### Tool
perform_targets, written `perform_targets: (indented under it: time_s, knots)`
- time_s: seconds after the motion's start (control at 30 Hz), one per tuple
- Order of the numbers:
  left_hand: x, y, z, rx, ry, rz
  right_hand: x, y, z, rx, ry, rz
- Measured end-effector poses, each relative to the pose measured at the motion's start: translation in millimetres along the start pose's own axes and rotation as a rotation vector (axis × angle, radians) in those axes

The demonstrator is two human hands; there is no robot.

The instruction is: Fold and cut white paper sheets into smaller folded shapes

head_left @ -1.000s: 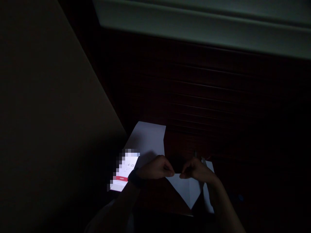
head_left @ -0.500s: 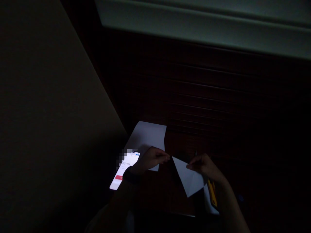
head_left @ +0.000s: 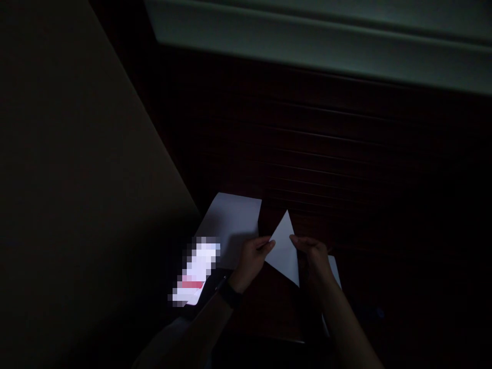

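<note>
The scene is very dark. Both hands hold a folded white paper triangle (head_left: 284, 248) above a dark wooden table (head_left: 346, 169), its tip pointing away from me. My left hand (head_left: 253, 259) pinches its left edge, fingers closed; a dark watch sits on that wrist. My right hand (head_left: 313, 253) pinches the right edge, fingers closed.
A flat white paper sheet (head_left: 232, 220) lies on the table behind my left hand. A lit phone (head_left: 196, 274) glows at the left of it. Another white paper (head_left: 333, 269) shows partly under my right wrist. A pale wall rises at the left.
The folded paper has been turned and lifted, from lying with its tip toward me to standing with its tip away. Both hands moved closer together. The yellow object near my right wrist is out of sight.
</note>
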State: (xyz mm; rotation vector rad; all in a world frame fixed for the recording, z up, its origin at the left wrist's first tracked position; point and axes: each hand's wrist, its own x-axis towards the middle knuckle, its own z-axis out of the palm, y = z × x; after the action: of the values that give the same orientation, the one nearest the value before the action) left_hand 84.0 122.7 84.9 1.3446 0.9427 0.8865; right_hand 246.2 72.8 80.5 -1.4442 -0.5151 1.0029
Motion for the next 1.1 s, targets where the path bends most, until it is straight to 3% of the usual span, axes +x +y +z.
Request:
perform_targets:
  time_s: [0.27, 0.63, 0.77, 0.93, 1.1]
  knots:
    - [-0.3, 8.2, -2.8, 0.162, 0.072, 0.163, -5.7, -4.8, 4.1, -0.021, -0.131, 0.033]
    - [-4.6, 15.4, 3.1, 0.29, 0.113, 0.202, -1.7, 7.1, 6.5, -0.036, -0.056, -0.037]
    - [-2.9, 17.4, 2.0, 0.218, 0.107, 0.183, -3.2, 4.5, 7.1, -0.052, -0.039, -0.039]
    - [-1.3, 17.5, -3.3, 0.012, -0.048, 0.051, -4.3, 2.2, 7.7, -0.109, -0.036, -0.063]
    - [-1.1, 15.1, -3.3, 0.061, 0.01, 0.088, -4.1, 3.7, 8.2, -0.115, -0.06, -0.067]
